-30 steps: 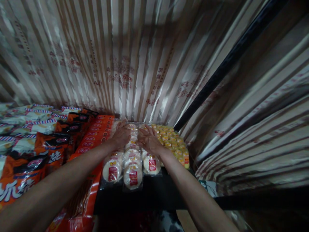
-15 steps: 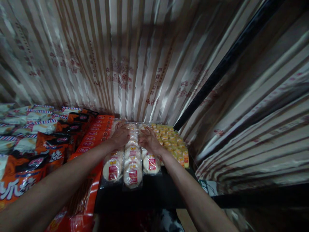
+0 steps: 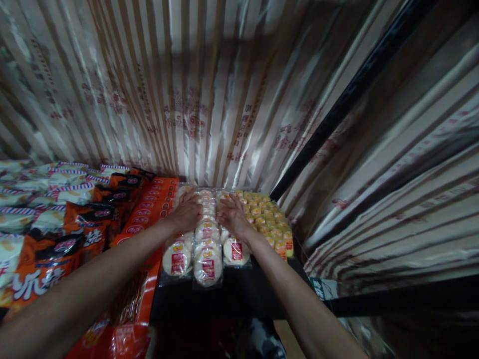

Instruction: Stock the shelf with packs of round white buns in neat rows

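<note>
Three rows of round, pale flat cakes in clear wrappers with red labels lie on a dark shelf. My left hand (image 3: 188, 213) rests over the left row of wrapped cakes (image 3: 177, 257), fingers stretched forward and apart. On the right row of wrapped cakes (image 3: 235, 251) lies my right hand (image 3: 232, 215), its fingers spread too. Between the hands runs the middle row of wrapped cakes (image 3: 208, 267), which reaches closest to the shelf's front. Both hands cover the back parts of their rows, and neither grips anything that I can see.
Small yellow packets (image 3: 269, 219) sit right of the cakes. Orange-red packs (image 3: 144, 214) stand to the left, then orange and black bags (image 3: 48, 259) and white bags (image 3: 48, 219). Striped sheeting (image 3: 209, 99) hangs behind; a dark slanting post (image 3: 337, 114) rises at right. The dark shelf (image 3: 232, 291) shows in front.
The view has shifted slightly, so the goods on the left appear a little farther right. Both hands stay in nearly the same place over the cakes.
</note>
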